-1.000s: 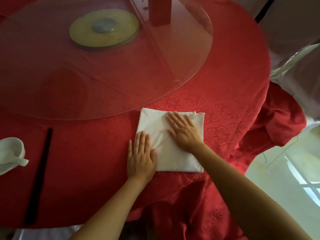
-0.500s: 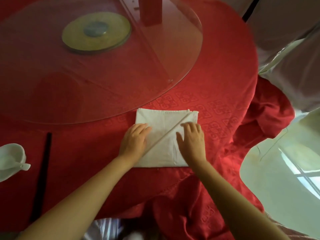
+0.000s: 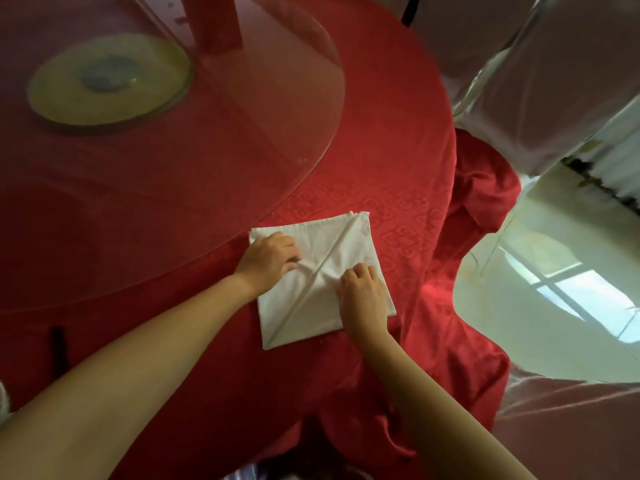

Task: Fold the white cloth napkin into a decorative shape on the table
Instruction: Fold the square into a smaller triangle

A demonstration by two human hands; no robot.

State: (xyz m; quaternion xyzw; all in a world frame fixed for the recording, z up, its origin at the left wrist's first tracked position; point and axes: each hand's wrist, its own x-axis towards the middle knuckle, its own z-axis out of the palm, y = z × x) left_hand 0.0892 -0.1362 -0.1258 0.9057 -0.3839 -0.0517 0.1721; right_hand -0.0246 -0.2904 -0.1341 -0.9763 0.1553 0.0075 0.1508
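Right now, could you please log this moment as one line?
white cloth napkin: square, diagonal ridge | left hand, right hand: pinching cloth beside ridge | red tablecloth

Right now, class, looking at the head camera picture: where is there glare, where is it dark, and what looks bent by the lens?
Head view: window glare on the pale floor at right; the glass turntable is dim and hazy; the table edge bows from wide-angle distortion; the white napkin is evenly lit and fairly sharp.

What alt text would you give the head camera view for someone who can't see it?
Two bare hands press on a white napkin folded square with a diagonal crease, left hand at its far left corner, right hand on its right side. It lies on a red tablecloth beside a glass turntable.
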